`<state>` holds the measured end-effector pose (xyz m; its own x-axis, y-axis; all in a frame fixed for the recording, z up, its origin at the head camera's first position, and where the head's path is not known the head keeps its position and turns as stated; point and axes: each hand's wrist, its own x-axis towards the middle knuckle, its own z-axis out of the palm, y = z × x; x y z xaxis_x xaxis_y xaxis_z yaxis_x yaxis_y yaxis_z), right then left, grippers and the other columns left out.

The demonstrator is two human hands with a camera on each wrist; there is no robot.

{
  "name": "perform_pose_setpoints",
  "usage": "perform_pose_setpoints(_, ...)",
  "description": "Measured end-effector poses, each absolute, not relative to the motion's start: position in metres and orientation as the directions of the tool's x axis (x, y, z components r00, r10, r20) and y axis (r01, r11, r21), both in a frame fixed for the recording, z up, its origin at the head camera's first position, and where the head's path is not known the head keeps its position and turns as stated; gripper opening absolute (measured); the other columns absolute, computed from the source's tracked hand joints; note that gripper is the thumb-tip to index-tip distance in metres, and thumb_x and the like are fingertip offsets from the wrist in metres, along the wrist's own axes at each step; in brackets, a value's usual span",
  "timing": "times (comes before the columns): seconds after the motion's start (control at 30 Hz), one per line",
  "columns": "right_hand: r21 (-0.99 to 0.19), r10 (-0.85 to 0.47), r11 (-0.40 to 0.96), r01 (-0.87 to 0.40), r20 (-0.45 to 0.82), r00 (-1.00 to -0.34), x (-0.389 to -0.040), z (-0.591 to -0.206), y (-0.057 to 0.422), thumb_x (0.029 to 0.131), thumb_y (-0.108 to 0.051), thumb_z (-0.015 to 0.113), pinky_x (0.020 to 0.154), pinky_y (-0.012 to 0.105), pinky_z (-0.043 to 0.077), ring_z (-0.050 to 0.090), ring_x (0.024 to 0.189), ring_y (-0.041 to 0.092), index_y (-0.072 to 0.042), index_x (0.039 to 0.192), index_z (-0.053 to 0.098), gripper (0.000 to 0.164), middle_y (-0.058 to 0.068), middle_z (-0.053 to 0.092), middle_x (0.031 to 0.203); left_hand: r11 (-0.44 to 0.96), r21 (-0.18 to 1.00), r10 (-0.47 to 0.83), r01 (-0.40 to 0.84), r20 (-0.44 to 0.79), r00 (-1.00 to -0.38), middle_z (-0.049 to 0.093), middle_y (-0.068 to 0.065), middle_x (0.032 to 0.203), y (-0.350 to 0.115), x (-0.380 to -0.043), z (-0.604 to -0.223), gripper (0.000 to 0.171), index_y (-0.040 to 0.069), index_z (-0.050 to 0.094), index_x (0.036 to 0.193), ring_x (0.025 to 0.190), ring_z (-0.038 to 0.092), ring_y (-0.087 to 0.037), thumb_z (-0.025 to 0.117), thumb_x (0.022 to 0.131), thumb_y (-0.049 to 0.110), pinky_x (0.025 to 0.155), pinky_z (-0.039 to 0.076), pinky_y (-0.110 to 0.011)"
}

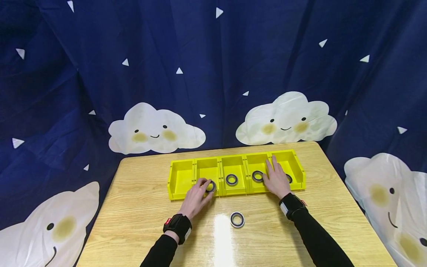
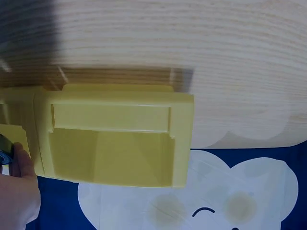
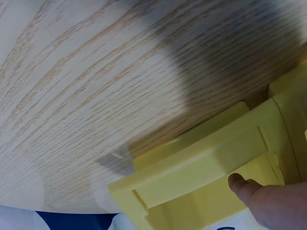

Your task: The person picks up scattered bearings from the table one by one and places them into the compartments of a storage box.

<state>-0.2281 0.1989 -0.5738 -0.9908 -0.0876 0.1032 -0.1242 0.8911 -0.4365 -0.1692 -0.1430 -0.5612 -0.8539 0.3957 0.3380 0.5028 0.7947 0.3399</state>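
A row of yellow bins point(image 1: 233, 191) stands on the wooden table. My left hand point(image 1: 196, 198) reaches into the second bin from the left and pinches a ball bearing point(image 1: 214, 186) by its edge. The left wrist view shows that bearing point(image 2: 5, 147) between thumb and finger. Over the divider between the two rightmost bins lies my right hand point(image 1: 278, 180), fingers extended and holding nothing visible. On either side of it are a bearing point(image 1: 253, 176) and another bearing point(image 1: 289, 178), partly hidden. The middle bin contains a bearing point(image 1: 227, 180).
One more bearing point(image 1: 237, 214) lies flat on the table point(image 1: 133, 222), in front of the bins and between my forearms. A dark blue curtain point(image 1: 200, 44) with white clouds hangs behind and at both sides of the table.
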Motion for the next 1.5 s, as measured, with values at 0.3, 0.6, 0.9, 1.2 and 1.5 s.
perform_pose_setpoints(0.3,-0.429,-0.094,0.894,-0.127,0.098,-0.991,-0.228,-0.572,0.197,0.100,-0.018,0.051,0.116,0.069,0.030,0.027,0.144,0.057,0.005,0.156,0.027,0.065,0.029,0.006,0.167,0.866,0.138,0.393,0.480,0.406,-0.825,0.065,-0.018,0.118,-0.134,-0.186,-0.562,0.044,0.005,0.065,0.129,0.098,0.068,-0.030,0.074,0.091,0.026,0.089,0.058,-0.045)
perform_pose_setpoints(0.6,-0.432,-0.100,0.891,-0.138,0.111,-0.989,-0.226,-0.571,0.197,0.100,-0.019,0.051,0.115,0.070,0.031,0.028,0.143,0.059,0.006,0.155,0.028,0.065,0.030,0.007,0.166,0.913,-0.011,0.381,0.408,0.385,-0.841,0.069,-0.013,0.108,-0.128,-0.197,-0.560,0.043,0.010,0.069,0.121,0.096,0.070,-0.025,0.082,0.084,0.027,0.092,0.054,-0.043)
perform_pose_setpoints(0.9,-0.418,-0.102,0.898,-0.139,0.109,-0.989,-0.223,-0.564,0.195,0.100,-0.016,0.053,0.114,0.068,0.033,0.031,0.141,0.058,0.007,0.154,0.029,0.064,0.031,0.010,0.165,0.936,-0.077,0.348,0.344,0.356,-0.867,0.071,-0.010,0.106,-0.122,-0.205,-0.562,0.040,0.015,0.071,0.117,0.097,0.068,-0.026,0.080,0.085,0.036,0.094,0.052,-0.042)
perform_pose_setpoints(1.2,-0.415,-0.101,0.899,-0.140,0.114,-0.988,-0.223,-0.562,0.196,0.099,-0.015,0.054,0.111,0.068,0.036,0.033,0.141,0.056,0.007,0.154,0.030,0.064,0.031,0.011,0.165,0.955,-0.105,0.298,0.279,0.321,-0.899,0.072,-0.010,0.108,-0.121,-0.208,-0.565,0.041,0.017,0.072,0.119,0.106,0.059,-0.033,0.078,0.086,0.040,0.102,0.046,-0.044)
perform_pose_setpoints(1.5,-0.413,-0.099,0.900,-0.138,0.116,-0.988,-0.223,-0.565,0.196,0.099,-0.016,0.054,0.111,0.067,0.037,0.034,0.140,0.056,0.007,0.154,0.030,0.064,0.031,0.011,0.165,0.963,-0.108,0.270,0.248,0.336,-0.902,0.072,-0.009,0.103,-0.119,-0.211,-0.569,0.040,0.017,0.073,0.115,0.101,0.056,-0.031,0.080,0.084,0.041,0.101,0.045,-0.043)
